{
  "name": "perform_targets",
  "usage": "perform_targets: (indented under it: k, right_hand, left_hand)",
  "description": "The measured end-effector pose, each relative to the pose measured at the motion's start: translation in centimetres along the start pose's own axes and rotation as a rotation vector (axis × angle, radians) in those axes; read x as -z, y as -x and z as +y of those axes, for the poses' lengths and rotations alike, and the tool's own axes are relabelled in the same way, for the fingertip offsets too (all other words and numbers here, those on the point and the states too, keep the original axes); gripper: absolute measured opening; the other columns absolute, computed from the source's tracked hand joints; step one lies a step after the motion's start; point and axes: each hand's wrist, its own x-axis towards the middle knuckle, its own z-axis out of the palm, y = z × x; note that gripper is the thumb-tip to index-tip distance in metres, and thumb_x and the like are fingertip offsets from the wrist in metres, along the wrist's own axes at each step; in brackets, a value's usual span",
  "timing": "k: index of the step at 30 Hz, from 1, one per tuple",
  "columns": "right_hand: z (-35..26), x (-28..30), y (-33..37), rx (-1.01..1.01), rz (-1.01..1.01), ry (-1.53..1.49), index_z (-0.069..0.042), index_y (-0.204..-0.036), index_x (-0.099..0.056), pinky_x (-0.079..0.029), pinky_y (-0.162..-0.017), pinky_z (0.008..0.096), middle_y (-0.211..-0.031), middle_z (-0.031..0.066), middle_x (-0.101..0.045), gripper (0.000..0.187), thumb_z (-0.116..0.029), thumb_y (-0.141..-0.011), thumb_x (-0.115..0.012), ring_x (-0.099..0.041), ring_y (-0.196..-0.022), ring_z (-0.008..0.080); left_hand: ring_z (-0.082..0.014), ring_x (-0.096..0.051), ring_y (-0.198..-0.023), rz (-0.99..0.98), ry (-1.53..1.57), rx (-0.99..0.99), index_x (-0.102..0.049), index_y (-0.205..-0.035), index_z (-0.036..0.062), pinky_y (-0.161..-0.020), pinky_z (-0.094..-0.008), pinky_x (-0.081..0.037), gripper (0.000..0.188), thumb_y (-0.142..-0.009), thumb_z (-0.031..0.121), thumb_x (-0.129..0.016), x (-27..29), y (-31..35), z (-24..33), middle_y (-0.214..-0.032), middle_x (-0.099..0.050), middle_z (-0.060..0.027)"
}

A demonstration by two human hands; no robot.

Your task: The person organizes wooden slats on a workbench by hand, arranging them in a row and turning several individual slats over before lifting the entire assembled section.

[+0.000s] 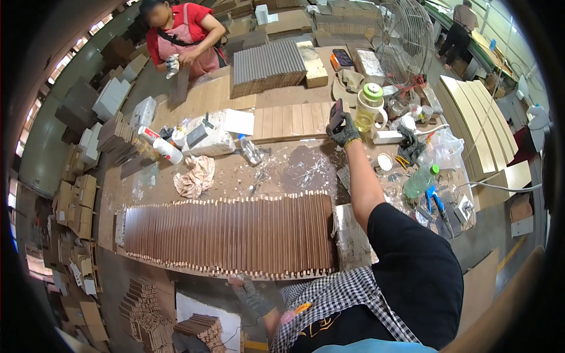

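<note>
My right hand (346, 135), in a dark work glove, reaches over the table and grips a dark phone (336, 114), held upright. Behind the phone is a row of light wooden boards (288, 122). My left hand (254, 299), also gloved, is low by the table's near edge with its fingers stretched out and nothing seen in them. Just beyond it lies a long row of brown wooden strips (229, 235), packed side by side with pale ends. A green-lidded jug (369, 109) of yellowish liquid stands right of the phone.
A green-capped bottle (419, 181), blue-handled pliers (436, 203) and a plastic bag (444, 150) lie at the right. A crumpled cloth (194, 176) and white canisters (168, 151) sit left. A co-worker (188, 41) in red stands across the table. A large fan (404, 41) is far right.
</note>
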Motion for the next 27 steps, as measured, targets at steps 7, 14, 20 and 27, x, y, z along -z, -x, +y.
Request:
perform_targets:
  k: [7,14,20,27]
  right_hand:
    - [-0.8,-0.4,0.0,0.338,0.197,0.721,-0.008,-0.111,-0.067,-0.059,-0.071,0.0408,-0.107,0.0083,-0.069,0.041,-0.032,-0.082,-0.082,-0.064,-0.09,0.0279]
    - [1.1,-3.5,1.1,0.524,0.664,2.046,0.001,-0.144,-0.055,-0.05,-0.112,0.0435,-0.147,0.0237,-0.058,0.105,-0.058,-0.064,-0.086,-0.057,-0.136,0.038]
    - [-0.7,-4.2,-0.2,0.292,0.74,2.128,-0.005,-0.157,-0.036,-0.048,-0.116,0.0437,-0.158,0.0191,-0.048,0.119,-0.054,-0.066,-0.093,-0.05,-0.144,0.0346]
    - [-0.4,-9.0,9.0,0.616,0.229,2.388,-0.009,-0.136,-0.067,-0.051,-0.105,0.0505,-0.134,0.0237,-0.068,0.08,-0.065,-0.081,-0.073,-0.065,-0.124,0.0413]
  left_hand:
    - [-0.019,-0.061,-0.098,0.022,-0.01,0.009,-0.063,-0.117,-0.0045,-0.088,-0.0307,-0.051,0.022,-0.103,0.012,-0.065,0.4,-0.1,0.1,-0.104,-0.065,-0.0087]
    - [-0.0191,-0.061,-0.098,0.084,-0.043,0.061,-0.063,-0.117,-0.0045,-0.087,-0.0311,-0.051,0.022,-0.103,0.013,-0.065,3.7,2.2,0.7,-0.104,-0.065,-0.009]
    - [-0.0191,-0.061,-0.098,0.059,-0.052,0.073,-0.063,-0.116,-0.0045,-0.087,-0.0315,-0.051,0.022,-0.102,0.013,-0.066,4.5,3.1,0.6,-0.104,-0.065,-0.0092]
    - [-0.0192,-0.061,-0.098,0.066,-0.068,0.051,-0.063,-0.116,-0.0045,-0.087,-0.0319,-0.051,0.022,-0.102,0.013,-0.066,3.0,2.3,0.2,-0.104,-0.065,-0.0095]
